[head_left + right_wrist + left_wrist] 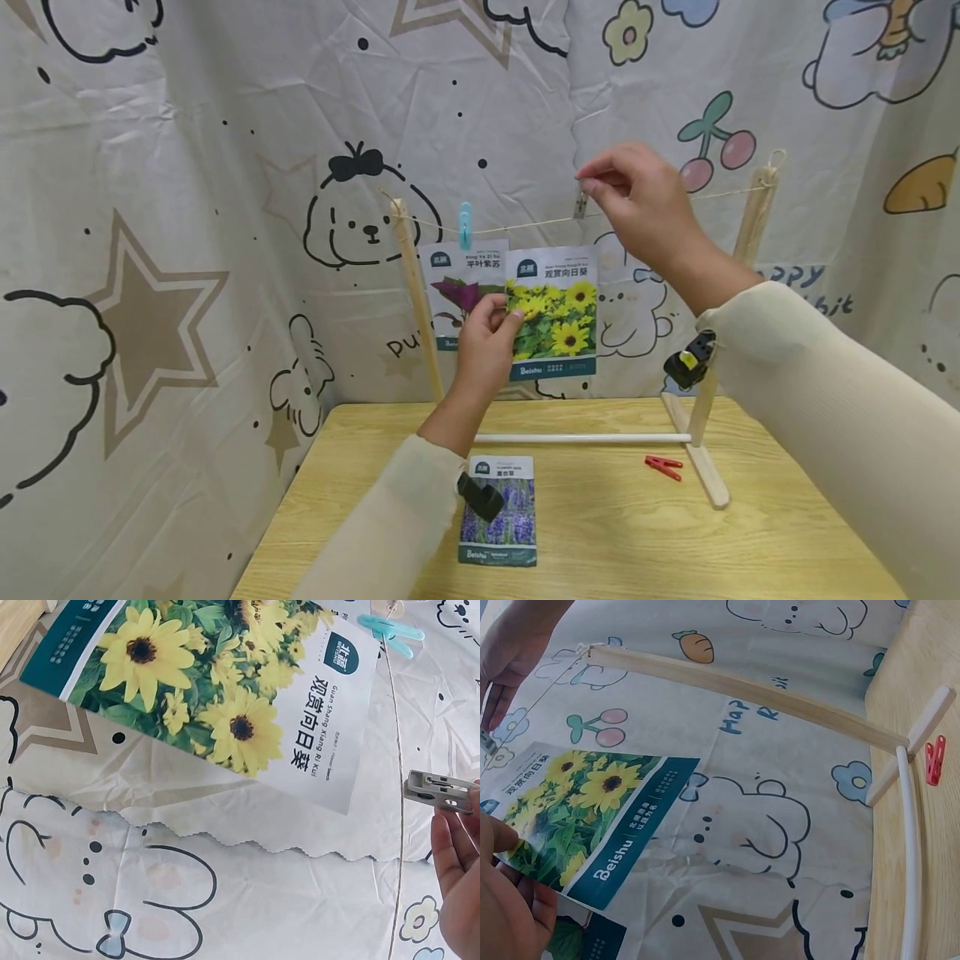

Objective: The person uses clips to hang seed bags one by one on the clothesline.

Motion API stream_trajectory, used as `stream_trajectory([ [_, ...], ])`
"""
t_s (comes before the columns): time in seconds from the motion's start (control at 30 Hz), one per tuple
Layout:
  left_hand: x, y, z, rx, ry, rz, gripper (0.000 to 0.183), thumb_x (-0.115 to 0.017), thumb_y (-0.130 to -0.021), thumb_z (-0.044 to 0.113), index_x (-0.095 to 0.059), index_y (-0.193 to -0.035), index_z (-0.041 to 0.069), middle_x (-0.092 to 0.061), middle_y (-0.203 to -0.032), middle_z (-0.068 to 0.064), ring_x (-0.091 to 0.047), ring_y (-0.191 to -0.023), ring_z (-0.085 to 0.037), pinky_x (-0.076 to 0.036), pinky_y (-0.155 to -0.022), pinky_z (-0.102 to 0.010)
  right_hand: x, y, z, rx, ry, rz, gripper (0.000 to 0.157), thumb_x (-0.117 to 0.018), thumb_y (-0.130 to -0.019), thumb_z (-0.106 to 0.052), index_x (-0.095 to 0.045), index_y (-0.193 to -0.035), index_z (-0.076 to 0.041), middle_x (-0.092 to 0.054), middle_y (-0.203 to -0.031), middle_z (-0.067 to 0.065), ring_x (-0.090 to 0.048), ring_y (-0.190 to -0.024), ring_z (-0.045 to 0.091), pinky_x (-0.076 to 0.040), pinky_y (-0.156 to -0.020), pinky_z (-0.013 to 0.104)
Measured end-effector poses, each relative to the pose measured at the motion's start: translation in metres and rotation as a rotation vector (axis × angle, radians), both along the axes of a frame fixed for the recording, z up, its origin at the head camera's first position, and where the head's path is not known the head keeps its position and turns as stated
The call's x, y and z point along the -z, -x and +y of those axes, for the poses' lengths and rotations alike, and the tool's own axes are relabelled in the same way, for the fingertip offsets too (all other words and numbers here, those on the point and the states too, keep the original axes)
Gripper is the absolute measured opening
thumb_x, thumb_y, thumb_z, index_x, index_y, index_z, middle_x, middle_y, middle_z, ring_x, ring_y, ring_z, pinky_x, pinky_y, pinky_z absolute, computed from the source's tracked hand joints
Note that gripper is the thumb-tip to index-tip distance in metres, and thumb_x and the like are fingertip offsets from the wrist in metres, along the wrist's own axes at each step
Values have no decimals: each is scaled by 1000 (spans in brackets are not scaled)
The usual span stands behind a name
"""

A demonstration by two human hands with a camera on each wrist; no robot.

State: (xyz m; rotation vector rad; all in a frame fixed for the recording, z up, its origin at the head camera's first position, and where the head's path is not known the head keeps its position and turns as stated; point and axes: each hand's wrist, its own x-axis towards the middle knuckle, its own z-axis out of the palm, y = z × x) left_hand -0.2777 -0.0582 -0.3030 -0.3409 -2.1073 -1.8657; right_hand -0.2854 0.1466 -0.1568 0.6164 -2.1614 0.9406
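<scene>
My left hand (pixel 487 343) pinches the left edge of a seed packet with yellow sunflowers (pixel 558 312), held upright just below the string (pixel 517 226). In the right wrist view the packet's top edge is apart from the string. Between thumb and fingertips, my right hand (pixel 637 200) grips a grey clothespin (pixel 441 790) beside the string; whether it touches the string I cannot tell. Left of the sunflower packet hangs a purple-leaf seed packet (pixel 450 287), held on the string by a light blue clothespin (pixel 465 225) and partly hidden by my left hand.
A wooden post at the left (pixel 416 292) and one at the right (pixel 753 217) carry the string. Low between them runs a white rod (pixel 577 438). On the table (pixel 600 517) lie a lavender seed packet (pixel 498 533) and a red clothespin (pixel 663 467). A printed curtain hangs behind.
</scene>
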Motion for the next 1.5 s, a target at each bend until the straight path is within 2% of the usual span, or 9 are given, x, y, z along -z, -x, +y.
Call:
stream_trajectory([
  [0.43,-1,4,3,2,-17,8,22,-59,-103,20,-60,-121,8,-37,-72,3,-30,-56,-13,-31,-55,-26,1,5,-7,-52,-4,-87,19,-53,-105,-12,-64,-117,-3,-61,-122,10,-61,-110,21,-50,-100,39],
  [0.8,-3,5,4,10,-9,41,19,-58,-103,21,-61,-118,9,-37,-71,3,-31,-58,-15,-31,-56,-26,6,6,-8,-73,-15,-109,18,-53,-105,-10,-64,-115,-1,-61,-120,14,-60,-108,26,-48,-97,43],
  [1.1,-6,4,6,0,-5,40,21,-59,-103,21,-61,-120,9,-38,-72,3,-32,-58,-14,-31,-56,-26,8,7,-8,-78,-24,-132,18,-53,-105,-11,-63,-117,-2,-62,-120,13,-58,-106,24,-47,-93,40],
  [1.33,-7,3,7,34,-14,43,26,-57,-104,22,-59,-126,7,-38,-70,2,-31,-55,-14,-31,-54,-26,10,7,-9,-88,-30,-151,18,-53,-105,-11,-63,-116,-2,-61,-121,13,-59,-111,26,-49,-101,44],
  [1.5,-7,4,8,27,-18,41,26,-58,-104,23,-60,-125,7,-38,-70,3,-31,-55,-13,-31,-54,-26,12,6,-9,-97,-23,-169,18,-53,-105,-12,-63,-117,-3,-62,-122,12,-60,-113,26,-48,-102,45],
])
